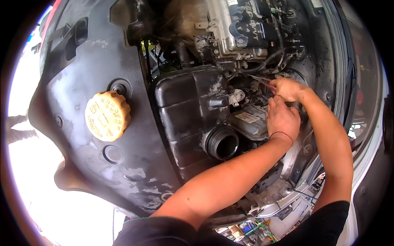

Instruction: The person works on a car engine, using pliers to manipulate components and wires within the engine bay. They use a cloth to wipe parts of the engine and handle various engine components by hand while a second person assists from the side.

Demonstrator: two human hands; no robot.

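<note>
A: Both hands deep in the engine bay. The right hand point(287, 88) holds red-handled pliers point(262, 82), grip closed around the handles.

B: And the tool's long axis?

A: It runs up and to the left from the fist, tips aimed at the tangle of hoses and wiring point(262, 61) below the engine cover point(238, 24). The tips are too small and dark to tell whether they bite on anything.

B: The left hand point(282, 119)?

A: Just below the right one, touching or very nearly. Fingers curled upward toward the same spot, half closed; I can't tell whether it pinches anything. It hangs above a grey labelled box point(250, 121).

B: So which is nearer the work?

A: The right, by way of the pliers. The black air box point(188, 106) with its open ribbed port point(222, 142) lies left of both hands, the yellow cap point(107, 116) well apart.
</note>
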